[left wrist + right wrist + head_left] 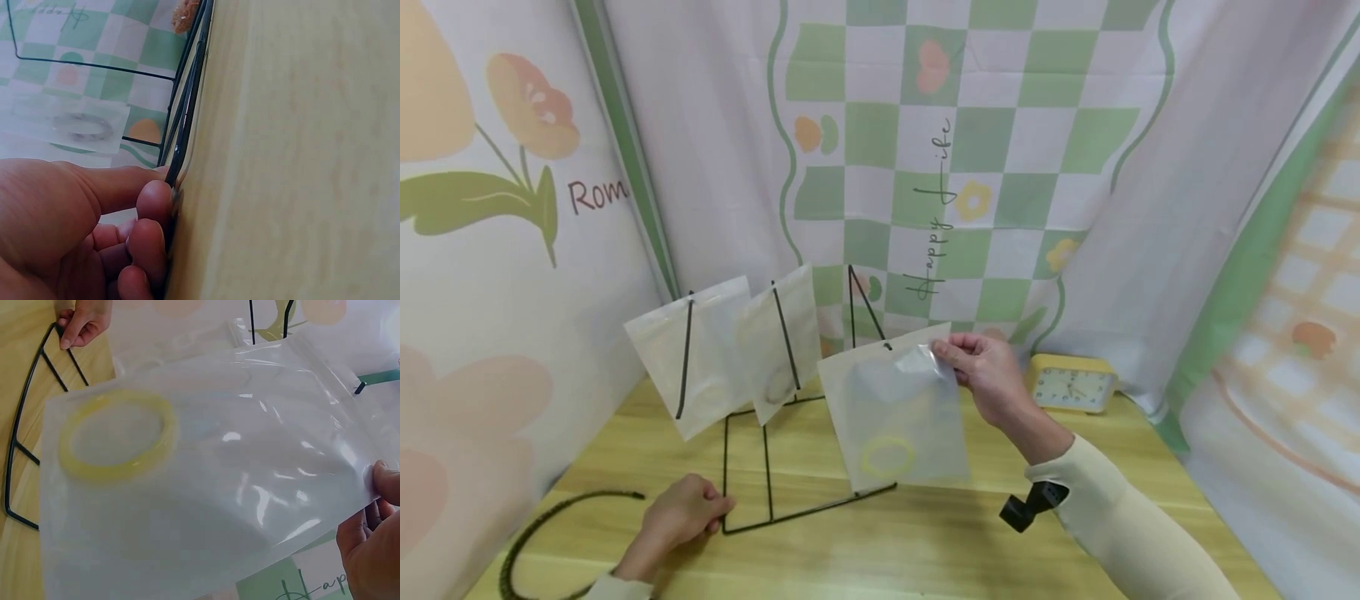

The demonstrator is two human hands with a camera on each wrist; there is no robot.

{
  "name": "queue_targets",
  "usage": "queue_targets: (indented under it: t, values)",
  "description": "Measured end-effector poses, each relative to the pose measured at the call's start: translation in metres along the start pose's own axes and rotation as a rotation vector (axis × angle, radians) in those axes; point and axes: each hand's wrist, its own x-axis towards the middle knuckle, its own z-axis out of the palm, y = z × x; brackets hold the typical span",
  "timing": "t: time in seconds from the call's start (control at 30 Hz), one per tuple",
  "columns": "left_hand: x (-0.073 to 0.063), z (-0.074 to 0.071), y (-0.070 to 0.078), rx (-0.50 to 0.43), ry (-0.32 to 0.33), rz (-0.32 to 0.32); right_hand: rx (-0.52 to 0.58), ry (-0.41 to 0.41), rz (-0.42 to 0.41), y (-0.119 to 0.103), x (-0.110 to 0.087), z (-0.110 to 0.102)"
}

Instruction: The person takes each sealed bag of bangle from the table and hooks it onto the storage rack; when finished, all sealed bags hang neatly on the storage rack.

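Observation:
My right hand (992, 379) pinches the top right corner of a translucent plastic bag (917, 404) between thumb and fingers. Inside the bag's lower part sits a yellow ring (112, 472). The tip of a black prong (887, 347) pokes out at the bag's top edge. Down on the table, my left hand (681, 508) pinches the front left corner of a black wire rack (808, 510). Two more translucent bags hang from the rack's prongs: the left bag (722, 333) and the middle bag (797, 325), which has a dark ring low inside.
A yellow-framed clock (1072, 385) stands at the back right of the wooden table (1000, 550). Near the left edge lies a curved dark cord (512, 546). Behind the table hangs a green-and-white checked curtain (985, 142).

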Motion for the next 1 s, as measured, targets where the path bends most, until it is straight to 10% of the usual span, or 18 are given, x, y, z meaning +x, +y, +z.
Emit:
queue_targets:
  t: [1.0]
  values:
    - [-0.003, -0.001, 0.003, 0.01, 0.001, 0.0, -0.013, 0.095, 0.034, 0.007, 0.046, 0.015]
